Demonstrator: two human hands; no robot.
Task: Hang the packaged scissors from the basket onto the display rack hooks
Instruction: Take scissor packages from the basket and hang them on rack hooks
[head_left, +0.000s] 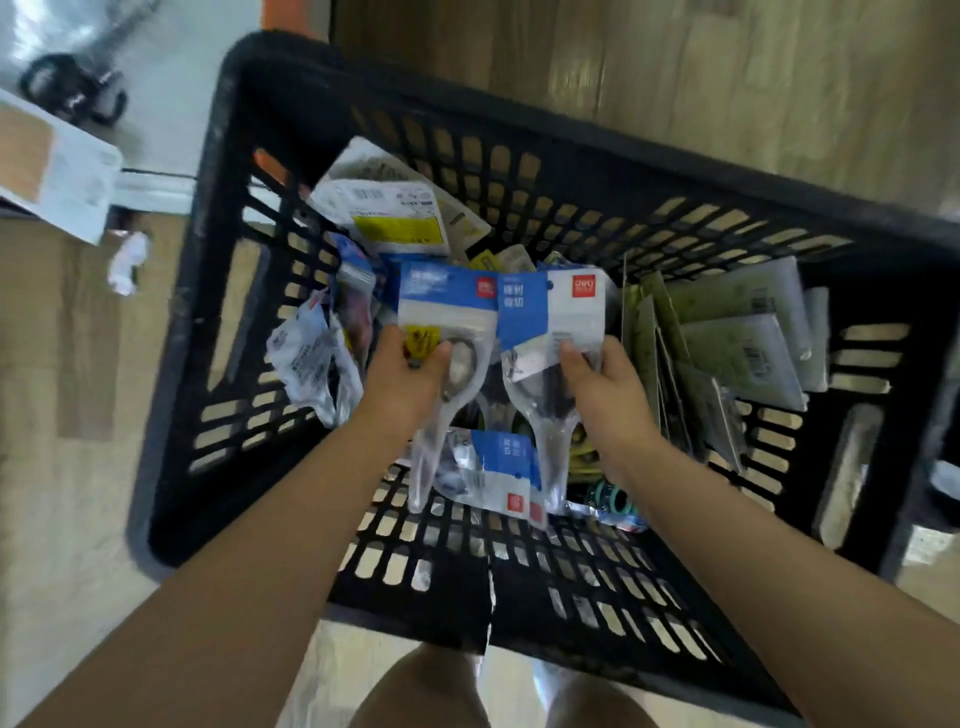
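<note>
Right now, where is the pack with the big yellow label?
In the head view, the yellow-label pack leans in the black basket's far left corner, just beyond the blue-carded scissors pack that the left hand grips.

The left hand (410, 374) grips one scissors pack (447, 306). The right hand (602, 384) pinches another pack (550, 317) just beside it. Both are above the black basket (519, 130).
</note>
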